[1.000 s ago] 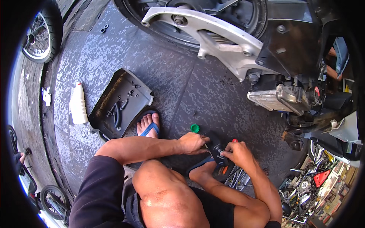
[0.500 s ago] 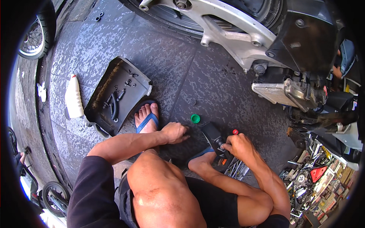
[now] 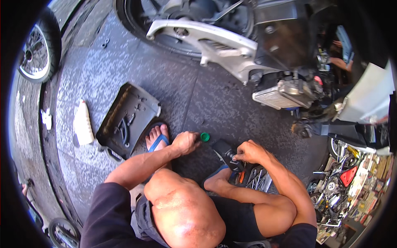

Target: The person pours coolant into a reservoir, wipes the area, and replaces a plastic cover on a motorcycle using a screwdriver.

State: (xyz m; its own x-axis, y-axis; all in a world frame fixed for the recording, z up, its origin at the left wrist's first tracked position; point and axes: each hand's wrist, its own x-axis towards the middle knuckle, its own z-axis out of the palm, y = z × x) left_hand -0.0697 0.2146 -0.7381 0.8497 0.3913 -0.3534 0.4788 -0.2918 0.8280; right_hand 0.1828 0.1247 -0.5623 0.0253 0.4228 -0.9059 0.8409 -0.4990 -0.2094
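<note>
My left hand (image 3: 185,143) is closed, fingers curled down just left of a round green cap (image 3: 205,137) on the floor. What it holds, if anything, is hidden. Beside my right foot is a dark black plastic bottle (image 3: 223,150). My right hand (image 3: 252,152) has its fingers curled at the bottle's right side, the thumb against its narrow end. The undersides of those fingers are out of sight.
Left lies a black plastic tray-like cover (image 3: 140,122) holding bolts and a black hose; a white bottle (image 3: 84,123) is beyond it. A motorcycle with a silver swingarm (image 3: 225,51) and radiator (image 3: 271,98) stands ahead. Tools (image 3: 259,178) lie by my right leg; a parts pile (image 3: 335,186) is at right.
The whole view has shifted. My right hand has moved forward beside the bottle, and the red cap seen there before no longer shows. My left hand is closer to the green cap.
</note>
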